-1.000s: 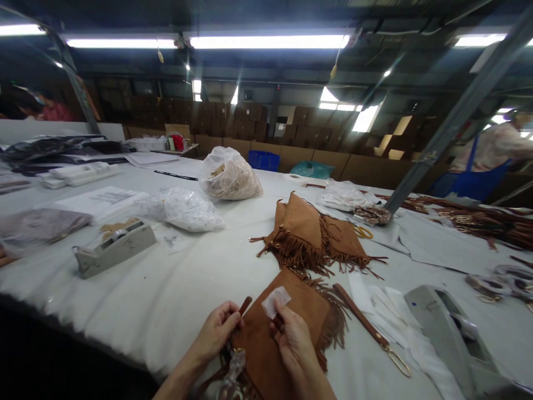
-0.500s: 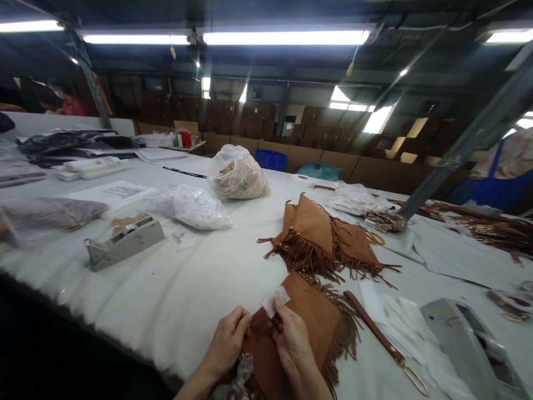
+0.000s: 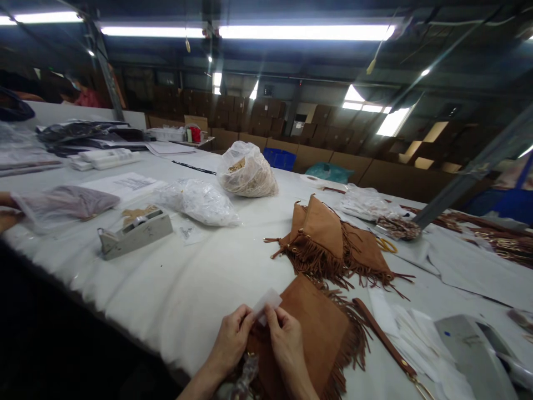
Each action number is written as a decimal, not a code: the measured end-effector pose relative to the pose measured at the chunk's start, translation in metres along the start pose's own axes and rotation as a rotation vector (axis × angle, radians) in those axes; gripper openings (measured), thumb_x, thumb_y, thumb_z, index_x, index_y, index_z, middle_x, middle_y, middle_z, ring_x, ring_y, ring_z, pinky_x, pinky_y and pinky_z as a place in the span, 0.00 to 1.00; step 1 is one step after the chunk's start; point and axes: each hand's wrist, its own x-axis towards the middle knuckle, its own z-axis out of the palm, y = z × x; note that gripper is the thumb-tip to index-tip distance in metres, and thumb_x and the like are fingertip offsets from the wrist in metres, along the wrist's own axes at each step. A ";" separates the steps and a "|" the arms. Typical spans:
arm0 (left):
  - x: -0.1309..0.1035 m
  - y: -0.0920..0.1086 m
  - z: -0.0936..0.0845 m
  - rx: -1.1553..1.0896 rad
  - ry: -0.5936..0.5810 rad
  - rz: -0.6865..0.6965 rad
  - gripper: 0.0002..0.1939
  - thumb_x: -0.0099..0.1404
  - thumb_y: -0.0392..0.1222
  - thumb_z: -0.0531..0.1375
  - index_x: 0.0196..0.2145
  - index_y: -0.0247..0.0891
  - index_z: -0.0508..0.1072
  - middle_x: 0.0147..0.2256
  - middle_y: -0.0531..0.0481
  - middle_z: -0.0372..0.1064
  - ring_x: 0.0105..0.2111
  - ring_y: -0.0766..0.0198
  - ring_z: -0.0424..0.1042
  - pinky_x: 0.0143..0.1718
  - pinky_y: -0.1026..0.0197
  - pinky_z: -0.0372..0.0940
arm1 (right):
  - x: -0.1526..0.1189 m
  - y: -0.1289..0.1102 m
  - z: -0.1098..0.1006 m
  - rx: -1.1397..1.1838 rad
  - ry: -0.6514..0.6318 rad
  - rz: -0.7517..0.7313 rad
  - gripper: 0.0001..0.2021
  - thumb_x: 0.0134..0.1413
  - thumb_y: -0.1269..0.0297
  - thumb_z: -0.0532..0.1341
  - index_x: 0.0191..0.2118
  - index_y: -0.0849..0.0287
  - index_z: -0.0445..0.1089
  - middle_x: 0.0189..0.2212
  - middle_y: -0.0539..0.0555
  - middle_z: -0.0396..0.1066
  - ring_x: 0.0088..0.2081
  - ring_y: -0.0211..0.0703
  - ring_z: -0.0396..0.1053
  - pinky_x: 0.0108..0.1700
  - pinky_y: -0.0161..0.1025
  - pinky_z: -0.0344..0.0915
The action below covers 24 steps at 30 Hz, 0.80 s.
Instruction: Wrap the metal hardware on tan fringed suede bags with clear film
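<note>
My left hand (image 3: 231, 335) and my right hand (image 3: 287, 340) are close together over a brown suede fringed bag (image 3: 318, 325) at the near edge of the table. Between their pinched fingers is a small translucent white sheet (image 3: 267, 301), and both hands seem to grip its lower edge. The bag lies under my right hand, its fringe spread to the right. Clear plastic wrap (image 3: 250, 371) covers something at the bag's near end, which I cannot make out. A brown strap with a gold clip (image 3: 387, 340) lies to the right.
More fringed bags (image 3: 320, 228) are piled ahead, near yellow-handled scissors (image 3: 386, 245). Tape dispensers stand left (image 3: 135, 233) and right (image 3: 478, 350). Two filled plastic bags (image 3: 247, 169) (image 3: 200, 203) sit farther back. At far left, another person's hand (image 3: 9, 214) holds a wrapped item.
My right hand has moved slightly left and down with the white sheet, closer to my left hand. The view has shifted, so the table's things appear farther right.
</note>
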 end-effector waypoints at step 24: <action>0.000 -0.032 0.003 -0.488 -0.056 -0.117 0.28 0.54 0.38 0.61 0.52 0.37 0.60 0.36 0.50 0.65 0.25 0.70 0.65 0.26 0.66 0.62 | 0.013 -0.004 -0.014 -0.557 -0.167 -0.102 0.23 0.54 0.48 0.51 0.20 0.62 0.63 0.18 0.49 0.57 0.24 0.37 0.57 0.25 0.33 0.49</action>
